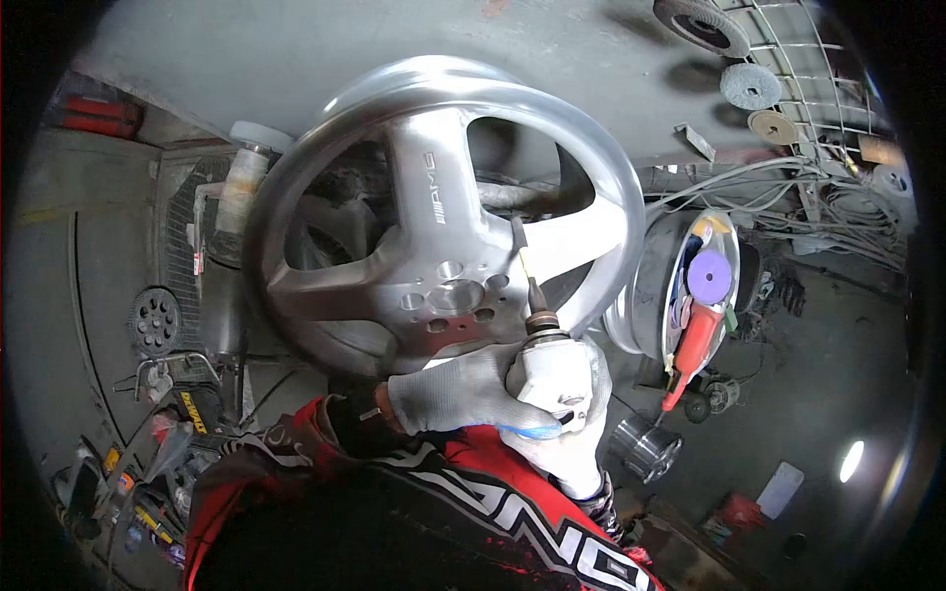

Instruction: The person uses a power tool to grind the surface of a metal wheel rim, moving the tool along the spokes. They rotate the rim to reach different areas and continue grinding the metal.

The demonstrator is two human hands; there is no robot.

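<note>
A shiny alloy wheel with wide spokes and "AMG" lettering on one spoke stands in front of me. In grey work gloves, my left hand and my right hand are both closed around a white die grinder. Its dark collar points up at the wheel, and the slim tip meets or nearly meets the inner edge of a spoke, right of the hub holes. Whether the tip is spinning cannot be made out. Part of the grinder body is hidden by my gloved fingers.
To the right, another wheel rim holds a red polisher and a purple disc. Abrasive discs hang on a wire rack at upper right, above looped cables. Tools and a DeWalt-marked item lie at left.
</note>
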